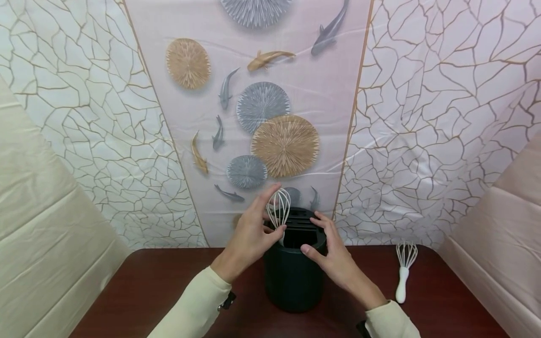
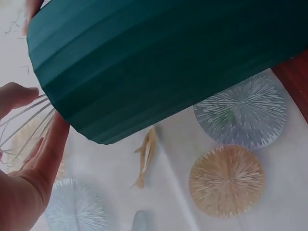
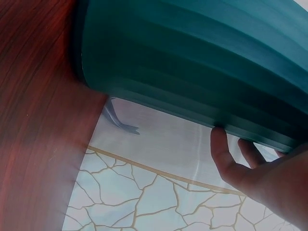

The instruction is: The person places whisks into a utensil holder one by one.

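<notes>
A dark green ribbed utensil holder (image 1: 293,279) stands upright on the table, with slots and a larger opening in its black top. My left hand (image 1: 252,231) holds a wire whisk (image 1: 279,206) by the lower part of its wires. The wires point up above the opening, while the handle is mostly hidden inside the holder. Across the rim, my right hand (image 1: 334,256) grips the holder's right side, thumb at the front edge and fingers farther back. In the right wrist view, its fingertips touch the ribbed wall. A second whisk (image 1: 402,279), with a white handle, lies at the right.
The dark red wooden table (image 1: 177,286) ends at a patterned cloth backdrop (image 1: 422,141) with fish and round motifs. Beige cloth panels (image 1: 46,234) slope along both sides.
</notes>
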Tool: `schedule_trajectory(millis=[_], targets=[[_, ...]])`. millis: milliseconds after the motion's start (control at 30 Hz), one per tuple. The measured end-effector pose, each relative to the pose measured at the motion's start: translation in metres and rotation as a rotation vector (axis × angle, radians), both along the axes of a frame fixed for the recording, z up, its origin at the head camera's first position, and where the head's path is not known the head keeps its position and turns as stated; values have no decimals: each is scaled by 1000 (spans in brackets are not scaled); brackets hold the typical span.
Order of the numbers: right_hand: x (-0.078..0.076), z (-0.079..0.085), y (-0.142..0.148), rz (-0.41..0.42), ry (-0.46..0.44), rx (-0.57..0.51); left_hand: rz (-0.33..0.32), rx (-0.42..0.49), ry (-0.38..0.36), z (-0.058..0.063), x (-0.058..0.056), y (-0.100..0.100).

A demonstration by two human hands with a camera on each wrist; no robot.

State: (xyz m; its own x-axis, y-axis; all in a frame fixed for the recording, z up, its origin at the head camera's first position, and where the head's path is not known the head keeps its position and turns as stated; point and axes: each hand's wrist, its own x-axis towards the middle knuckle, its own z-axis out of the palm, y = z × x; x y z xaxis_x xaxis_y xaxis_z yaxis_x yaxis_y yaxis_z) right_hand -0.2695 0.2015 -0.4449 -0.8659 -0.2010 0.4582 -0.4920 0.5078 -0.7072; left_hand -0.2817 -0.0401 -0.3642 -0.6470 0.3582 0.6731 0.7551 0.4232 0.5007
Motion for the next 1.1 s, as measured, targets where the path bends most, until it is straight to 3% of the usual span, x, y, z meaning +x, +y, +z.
schedule_trajectory(millis=[233,700,900,1100], targets=[[0,1,-1,-9,-9,8,2,-12,89,-7,-1,-3],[2,3,-3,-18,-40,4,-22,-173,235,-19,1,-9],[3,3,-2,-17,-36,2,-39,-233,220,-21,4,-13],[4,4,-3,-14,-34,-2,-49,-192,205,-23,5,-13]])
